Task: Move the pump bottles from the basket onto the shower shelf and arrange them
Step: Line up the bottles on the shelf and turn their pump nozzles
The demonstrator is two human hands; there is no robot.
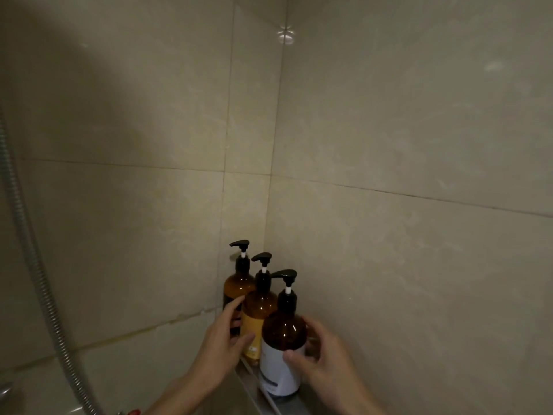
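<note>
Three amber pump bottles with black pumps stand in a row on the metal corner shelf (257, 387). The back bottle (238, 284) is nearest the corner. The middle bottle (257, 313) has a yellow label. The front bottle (282, 339) has a white label. My left hand (223, 342) wraps the middle bottle, fingers reaching between it and the back bottle. My right hand (326, 360) grips the front bottle from its right side, thumb on the label. No basket is in view.
Beige tiled walls meet in a corner behind the bottles. A metal shower hose (39, 280) runs down the left side. Part of a tap fitting with a red mark (131, 411) shows at the bottom edge.
</note>
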